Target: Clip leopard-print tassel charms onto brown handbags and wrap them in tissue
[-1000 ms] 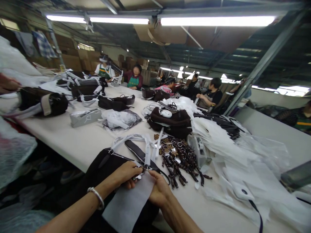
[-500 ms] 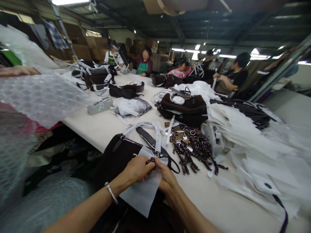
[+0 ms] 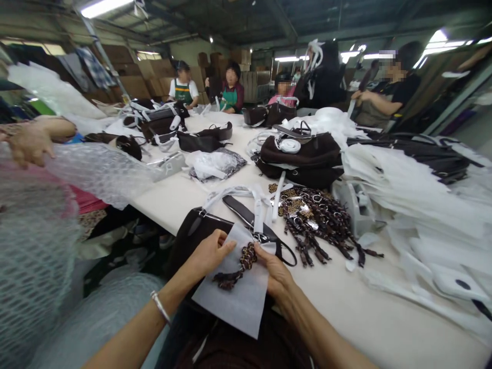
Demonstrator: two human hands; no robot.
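Observation:
A dark brown handbag [image 3: 203, 224] leans at the table's front edge, its handles wrapped in white. Over its front lies a white paper sheet [image 3: 234, 302]. On that sheet hangs a brown beaded charm with a tassel [image 3: 248, 256], below a metal ring at the handle base. My left hand [image 3: 207, 253] is at the sheet's left edge, thumb and forefinger apart, the other fingers loosely curled. My right hand [image 3: 279, 271] grips the sheet's right side beside the top of the charm, thumb in front; its other fingers are partly hidden behind the sheet.
A pile of similar charms [image 3: 311, 220] lies right of the bag. Stacked brown bags [image 3: 302, 159] stand behind it, with white paper sheets [image 3: 403, 195] at the right. Bubble wrap [image 3: 103, 169] and a co-worker's hand [image 3: 33, 143] are at the left. Several people work across the table.
My left hand has let go of the charm and drawn left; the charm now hangs in sight on the sheet. My right hand stays at the sheet. The co-worker's bubble wrap has shifted.

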